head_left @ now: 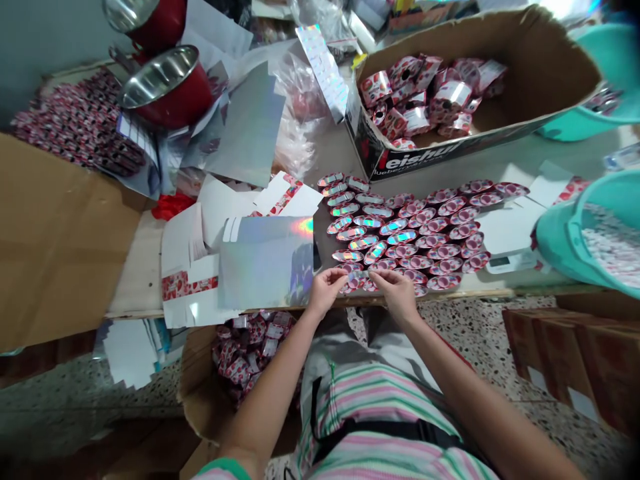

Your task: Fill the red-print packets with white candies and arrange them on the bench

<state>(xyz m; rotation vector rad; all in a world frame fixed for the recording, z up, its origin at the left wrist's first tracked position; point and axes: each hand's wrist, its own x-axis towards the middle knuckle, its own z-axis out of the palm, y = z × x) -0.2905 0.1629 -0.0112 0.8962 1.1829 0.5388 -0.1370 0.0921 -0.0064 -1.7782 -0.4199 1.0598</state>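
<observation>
Strip point(358, 274) | ends pinched by left hand point(326, 290), right hand point(399, 292) | patterned packs point(403, 237) nearby

A plain blue-grey wall point(55, 40) stands at the upper left, beside the worktop point(331, 148), whose greyish surface has a thin, wood-coloured front edge. Below lies a speckled floor point(493, 347) with thin straight joints, dimmer toward the lower left. Bright light glares at the upper right.

Glossy holo. pcs point(402, 237), matt cardbd. box point(537, 57), plas. bucket point(561, 233)
</observation>
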